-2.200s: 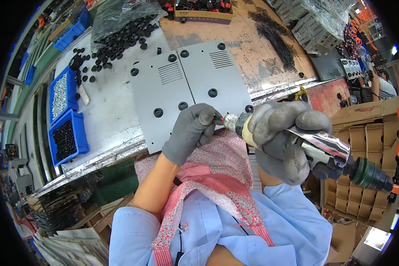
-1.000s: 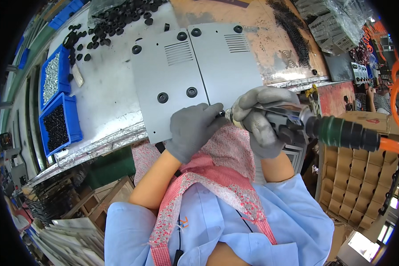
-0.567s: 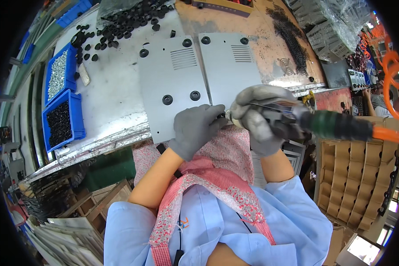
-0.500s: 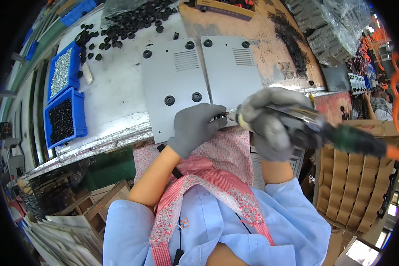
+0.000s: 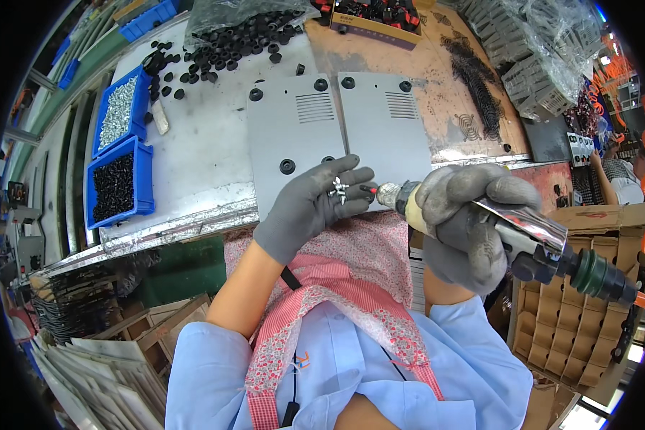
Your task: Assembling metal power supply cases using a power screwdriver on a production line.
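My left hand (image 5: 304,208), in a grey glove, is turned palm up with its fingers loosely curled. Several small silver screws (image 5: 339,190) lie against its fingers. My right hand (image 5: 473,222), also gloved, is wrapped round an air screwdriver (image 5: 530,233). The tool's red-tipped bit (image 5: 368,189) points left, close to the left fingertips. Beneath the hands lie two flat grey metal panels, a left panel (image 5: 304,140) and a right panel (image 5: 387,136), both with vent slots. Black round feet sit at their far corners; a near foot (image 5: 287,166) shows on the left panel, another is partly behind my left hand.
Left on the bench stand a blue bin of silver screws (image 5: 119,113) and a blue bin of black screws (image 5: 115,186). Loose black feet (image 5: 244,46) are heaped at the back. Plastic-wrapped parts (image 5: 530,57) are stacked at right. A divided carton (image 5: 570,301) stands below right.
My left hand has turned palm up and spread its fingers, showing the screws. The screwdriver has swung slightly down and right. The bench view has shifted slightly down and right.
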### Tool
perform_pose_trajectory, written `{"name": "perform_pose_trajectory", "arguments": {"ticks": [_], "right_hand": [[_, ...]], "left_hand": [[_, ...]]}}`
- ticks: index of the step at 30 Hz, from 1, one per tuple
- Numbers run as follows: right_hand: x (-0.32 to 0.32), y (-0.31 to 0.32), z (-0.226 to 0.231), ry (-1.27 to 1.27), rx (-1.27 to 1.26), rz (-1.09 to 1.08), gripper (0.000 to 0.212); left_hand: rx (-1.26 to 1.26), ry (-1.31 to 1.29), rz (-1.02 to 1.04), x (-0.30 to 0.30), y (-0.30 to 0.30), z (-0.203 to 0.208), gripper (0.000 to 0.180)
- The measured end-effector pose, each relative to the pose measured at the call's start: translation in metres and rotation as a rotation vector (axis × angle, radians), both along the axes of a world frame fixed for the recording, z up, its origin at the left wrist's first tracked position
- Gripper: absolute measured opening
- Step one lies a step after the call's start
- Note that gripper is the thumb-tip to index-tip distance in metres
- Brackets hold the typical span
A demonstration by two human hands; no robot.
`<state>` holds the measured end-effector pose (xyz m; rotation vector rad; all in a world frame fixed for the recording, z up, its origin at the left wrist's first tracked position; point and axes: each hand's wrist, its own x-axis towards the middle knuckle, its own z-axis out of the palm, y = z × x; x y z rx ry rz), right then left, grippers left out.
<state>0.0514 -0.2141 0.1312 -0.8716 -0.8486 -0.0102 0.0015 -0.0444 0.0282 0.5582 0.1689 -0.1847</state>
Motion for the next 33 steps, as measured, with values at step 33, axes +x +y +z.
{"name": "perform_pose_trajectory", "arguments": {"ticks": [33], "right_hand": [[-0.003, 0.009, -0.001, -0.067, 0.033, 0.047, 0.045]], "left_hand": [[0.129, 0.051, 0.015, -0.009, -0.007, 0.002, 0.04]]}}
